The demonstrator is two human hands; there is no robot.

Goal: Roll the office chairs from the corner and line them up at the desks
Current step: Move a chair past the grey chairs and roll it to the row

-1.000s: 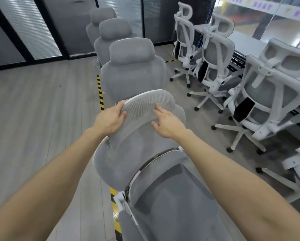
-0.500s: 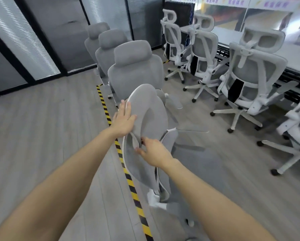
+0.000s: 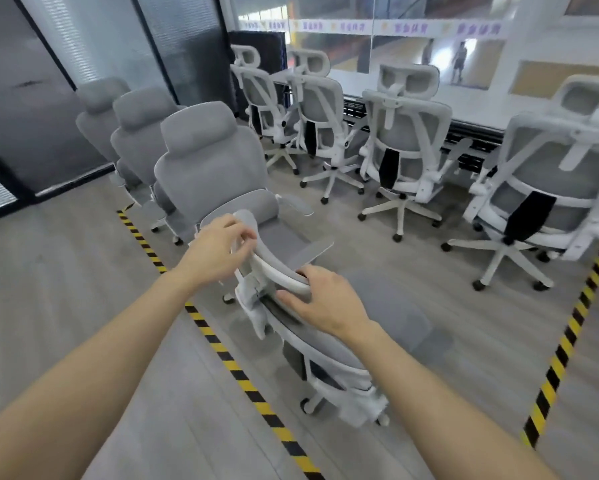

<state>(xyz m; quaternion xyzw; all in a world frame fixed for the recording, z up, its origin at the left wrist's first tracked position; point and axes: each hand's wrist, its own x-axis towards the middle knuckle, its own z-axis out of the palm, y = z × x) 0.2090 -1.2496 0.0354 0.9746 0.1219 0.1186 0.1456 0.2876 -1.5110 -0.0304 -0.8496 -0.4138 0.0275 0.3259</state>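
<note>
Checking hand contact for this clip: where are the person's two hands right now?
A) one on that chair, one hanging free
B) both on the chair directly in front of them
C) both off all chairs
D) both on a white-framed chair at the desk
B: the left hand grips the headrest and the right hand holds the white frame of the same grey chair.

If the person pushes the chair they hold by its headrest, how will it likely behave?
The chair probably rolls easily: its white casters sit on smooth floor. Pushed high at the headrest, held by both the left hand and the right hand, it may swivel or tip.
</note>
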